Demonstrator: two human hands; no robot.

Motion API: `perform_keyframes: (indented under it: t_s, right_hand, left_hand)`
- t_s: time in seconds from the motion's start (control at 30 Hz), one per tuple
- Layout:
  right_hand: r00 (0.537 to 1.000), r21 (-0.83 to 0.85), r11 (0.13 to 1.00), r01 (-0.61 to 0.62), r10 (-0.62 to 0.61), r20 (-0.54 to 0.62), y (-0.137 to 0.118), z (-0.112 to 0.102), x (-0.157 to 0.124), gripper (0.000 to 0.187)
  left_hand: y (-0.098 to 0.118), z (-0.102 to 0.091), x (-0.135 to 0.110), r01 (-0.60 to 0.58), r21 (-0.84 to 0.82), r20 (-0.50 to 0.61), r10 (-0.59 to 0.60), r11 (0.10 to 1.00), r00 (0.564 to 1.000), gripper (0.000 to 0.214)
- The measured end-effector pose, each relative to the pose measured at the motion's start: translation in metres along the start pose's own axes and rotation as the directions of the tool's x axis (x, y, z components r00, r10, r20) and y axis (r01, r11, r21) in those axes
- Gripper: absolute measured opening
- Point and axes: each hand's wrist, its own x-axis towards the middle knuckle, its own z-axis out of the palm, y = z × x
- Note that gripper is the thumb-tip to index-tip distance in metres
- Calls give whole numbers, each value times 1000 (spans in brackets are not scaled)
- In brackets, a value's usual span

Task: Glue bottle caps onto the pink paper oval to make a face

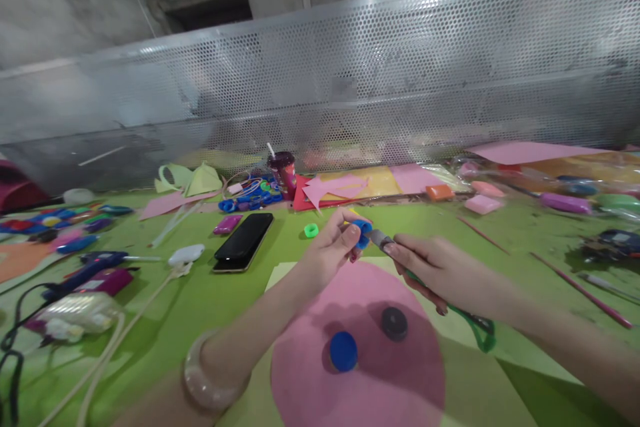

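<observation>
My left hand [336, 240] pinches a blue bottle cap [362, 233] above the pink paper circle [320, 327], its opening turned to the right. In my right hand [430, 267] is a pair of scissors [381, 240], gripped around the blades, with the green handle [483, 333] sticking out behind. The grey metal tip is at the cap's opening; how deep it reaches is unclear. Beneath my hands, another blue cap [343, 351] and a dark round cap [395, 323] lie on the pink circle.
A green ring [311, 231], phone [243, 242] and white adapter [187, 254] with cable are left of my hands. Further left lies a glue gun [90, 273]. A lidded cup [283, 173] with a straw, coloured paper [345, 188] and clay packs stand along the perforated metal screen [400, 73].
</observation>
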Motion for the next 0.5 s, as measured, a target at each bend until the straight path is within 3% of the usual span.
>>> perform_keyframes:
  t_s: [0.5]
  right_hand:
    - [1000,-9,1000,-23,23,18,-1,3,1,41]
  left_hand:
    - [2,4,1,52,-22,-47,-53,998,997,41]
